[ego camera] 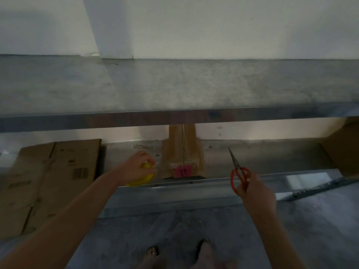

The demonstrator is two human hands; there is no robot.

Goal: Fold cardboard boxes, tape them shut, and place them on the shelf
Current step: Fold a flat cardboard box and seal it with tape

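My left hand (136,166) grips a yellow tape roll (142,179) at the front edge of the lower metal shelf (272,158). My right hand (252,188) holds red-handled scissors (238,171) by the handles, blades together and pointing up and away over the shelf. A taped brown cardboard box (183,152) with a pink label stands on the lower shelf between my hands. Flattened cardboard boxes (54,175) lie on the shelf to the left. Another piece of cardboard (343,146) shows at the right edge.
An upper metal shelf (174,88) spans the view above, against a white wall. A dark strip with a white sheet (310,188) lies at the right by the shelf's front. My bare feet (153,253) stand on the grey floor below.
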